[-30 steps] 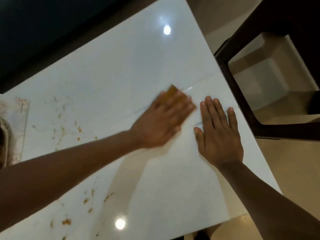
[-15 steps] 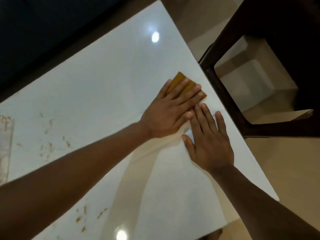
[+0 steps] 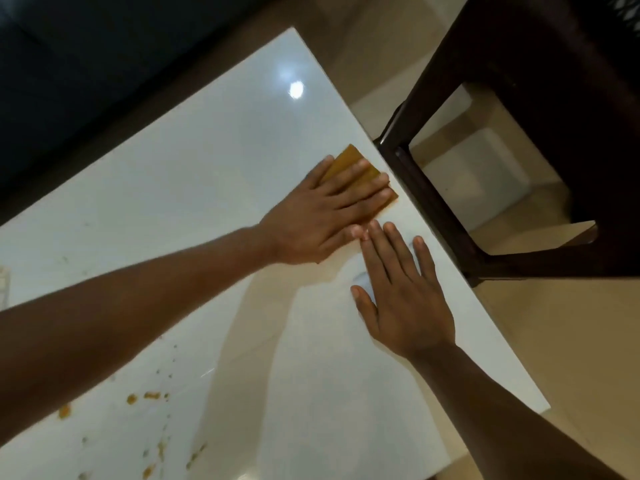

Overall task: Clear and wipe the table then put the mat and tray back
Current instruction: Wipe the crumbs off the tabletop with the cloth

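One head-worn view looks steeply down, close over the table (image 3: 194, 188).

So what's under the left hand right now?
A yellow-brown cloth, pressed flat on the white table by the left hand. Only its far edge shows; the rest is covered by fingers.

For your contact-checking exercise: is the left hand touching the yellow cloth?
Touching. The head view shows the left hand lying flat on the yellow cloth, fingers covering most of it.

Table (image 3: 207, 168): cloth (image 3: 349, 161) near far-right edge, under left hand (image 3: 322, 220); right hand (image 3: 401, 299) flat just nearer; crumbs (image 3: 145, 398) near-left. Chair (image 3: 519, 133) right, beside the table.
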